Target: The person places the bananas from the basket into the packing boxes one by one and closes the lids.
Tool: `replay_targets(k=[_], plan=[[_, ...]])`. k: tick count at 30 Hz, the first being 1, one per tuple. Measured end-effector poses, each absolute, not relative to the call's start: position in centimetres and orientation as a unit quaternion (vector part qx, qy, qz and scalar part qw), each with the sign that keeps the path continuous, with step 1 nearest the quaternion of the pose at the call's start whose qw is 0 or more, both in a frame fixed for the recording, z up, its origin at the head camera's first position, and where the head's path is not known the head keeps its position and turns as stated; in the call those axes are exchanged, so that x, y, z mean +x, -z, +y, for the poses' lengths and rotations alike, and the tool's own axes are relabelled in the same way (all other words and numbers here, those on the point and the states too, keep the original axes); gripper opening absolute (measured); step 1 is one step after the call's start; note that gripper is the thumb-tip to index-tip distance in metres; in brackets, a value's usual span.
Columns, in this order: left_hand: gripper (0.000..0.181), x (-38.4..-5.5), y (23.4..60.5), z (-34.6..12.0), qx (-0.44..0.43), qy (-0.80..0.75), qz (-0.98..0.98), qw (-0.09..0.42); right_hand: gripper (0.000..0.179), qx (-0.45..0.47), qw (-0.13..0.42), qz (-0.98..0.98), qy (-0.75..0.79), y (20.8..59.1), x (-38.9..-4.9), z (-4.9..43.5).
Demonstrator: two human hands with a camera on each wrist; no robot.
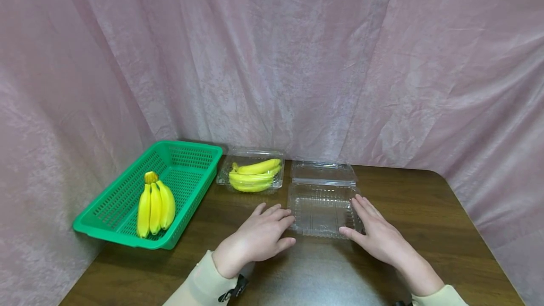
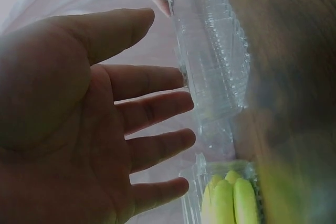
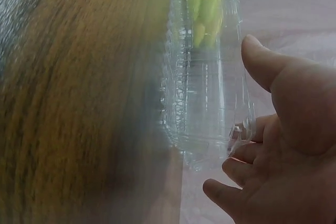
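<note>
An unlidded clear plastic clamshell box lies on the table, its lid folded back toward the curtain. My left hand hovers at its near left side with straight, spread fingers and nothing in the palm. At the box's right rim is my right hand, fingers extended along the edge and thumb apart; the right wrist view shows its fingertips right at the plastic. Behind the left hand stands another clear clamshell box, lid down, with a bunch of bananas inside.
A green plastic basket stands on the left of the table, with a bunch of bananas lying in it, stem toward the back. The brown wooden table ends at a pink curtain along the back and sides.
</note>
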State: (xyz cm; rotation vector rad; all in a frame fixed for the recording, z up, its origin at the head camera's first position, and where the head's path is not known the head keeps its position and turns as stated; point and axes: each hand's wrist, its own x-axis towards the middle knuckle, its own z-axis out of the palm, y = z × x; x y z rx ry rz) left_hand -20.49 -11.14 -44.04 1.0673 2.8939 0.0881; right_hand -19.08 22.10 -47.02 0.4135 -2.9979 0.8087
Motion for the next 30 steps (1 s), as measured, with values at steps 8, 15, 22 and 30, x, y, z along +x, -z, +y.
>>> replay_targets(k=[8,15,22,30], plan=[[0.058,-20.66,43.75,-11.49,0.34,-0.039,0.939,0.046,0.103,0.114,-0.014,-0.958,-0.262,47.19,-18.86,22.17],[0.056,-20.83,43.54,-11.78,0.335,-0.043,0.94,0.053,0.108,0.11,-0.018,-0.96,-0.258,47.28,-18.71,22.17],[0.056,-20.84,43.58,-12.06,0.334,-0.044,0.94,0.045,0.111,0.116,-0.005,-0.962,-0.246,47.34,-18.48,21.71],[0.057,-20.94,43.58,-12.01,0.335,-0.051,0.94,0.045,0.114,0.107,-0.011,-0.963,-0.247,47.19,-18.3,21.47]])
